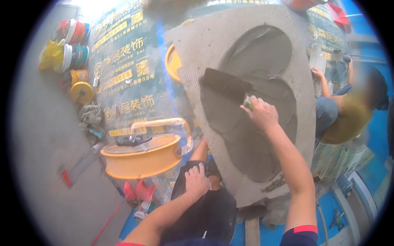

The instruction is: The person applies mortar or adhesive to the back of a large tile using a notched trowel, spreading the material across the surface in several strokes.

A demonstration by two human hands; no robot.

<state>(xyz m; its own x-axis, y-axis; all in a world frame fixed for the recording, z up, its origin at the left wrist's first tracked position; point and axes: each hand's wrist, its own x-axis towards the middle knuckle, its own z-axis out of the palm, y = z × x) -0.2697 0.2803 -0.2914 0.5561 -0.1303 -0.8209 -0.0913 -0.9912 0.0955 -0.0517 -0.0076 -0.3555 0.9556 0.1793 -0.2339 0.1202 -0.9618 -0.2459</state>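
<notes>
The person wears black shorts (215, 217) with a small white mark (204, 234). Right of the shorts, a short navy sleeve (297, 239) ends in a red band (306, 229); left of them shows a red sleeve edge (130, 244). The left hand (198, 181) and right hand (262, 114) are bare.

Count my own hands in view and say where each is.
2. The right hand grips the trowel at the wet grey mortar; the left hand rests on the dark shorts. Neither is hidden.
</notes>
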